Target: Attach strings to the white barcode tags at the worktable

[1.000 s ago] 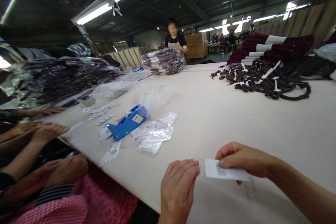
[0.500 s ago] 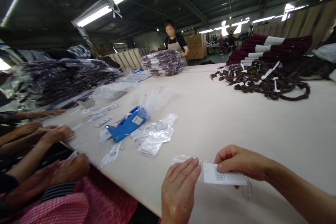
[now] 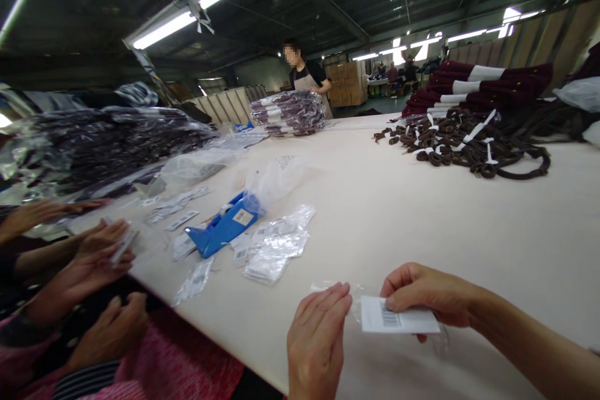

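My right hand pinches a white barcode label at its upper edge, just above the cream table. My left hand holds the open end of a small clear plastic bag that meets the label's left end. A bit of clear plastic also trails below the label on the right. Both hands sit at the table's near edge, close together.
A blue tape dispenser and several small clear bags lie to the left. Co-workers' hands work at the left edge. Dark brown belts pile at back right, bagged garments and a standing person at the far end.
My hands have shifted slightly toward me with the label and bag. The co-workers' hands on the left have moved, one now holding a small tag.
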`<state>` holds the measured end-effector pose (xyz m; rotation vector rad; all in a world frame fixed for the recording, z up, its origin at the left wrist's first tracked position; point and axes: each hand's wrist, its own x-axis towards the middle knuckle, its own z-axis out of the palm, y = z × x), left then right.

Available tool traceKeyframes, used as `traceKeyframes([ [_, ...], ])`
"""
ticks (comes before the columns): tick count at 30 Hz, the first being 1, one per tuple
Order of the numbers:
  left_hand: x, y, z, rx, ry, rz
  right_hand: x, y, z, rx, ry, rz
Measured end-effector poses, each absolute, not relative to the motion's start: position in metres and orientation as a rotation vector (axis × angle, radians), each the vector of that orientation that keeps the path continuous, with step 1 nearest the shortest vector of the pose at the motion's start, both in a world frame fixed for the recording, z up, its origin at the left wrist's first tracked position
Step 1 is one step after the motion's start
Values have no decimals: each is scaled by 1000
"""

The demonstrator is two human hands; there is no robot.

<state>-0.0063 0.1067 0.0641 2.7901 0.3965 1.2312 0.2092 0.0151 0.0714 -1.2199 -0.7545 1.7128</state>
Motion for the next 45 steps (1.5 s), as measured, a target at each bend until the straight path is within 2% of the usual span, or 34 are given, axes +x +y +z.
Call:
traceKeyframes([
  [13, -8, 106, 60, 2726, 338, 1260, 208, 15, 69, -1182, -702, 1688],
  [28, -13, 107, 57, 2784, 357, 1287, 204, 16, 67, -1156, -660, 1805],
  [45, -11, 108, 56, 2792, 204, 1176, 205, 17, 63, -1178, -720, 1699],
])
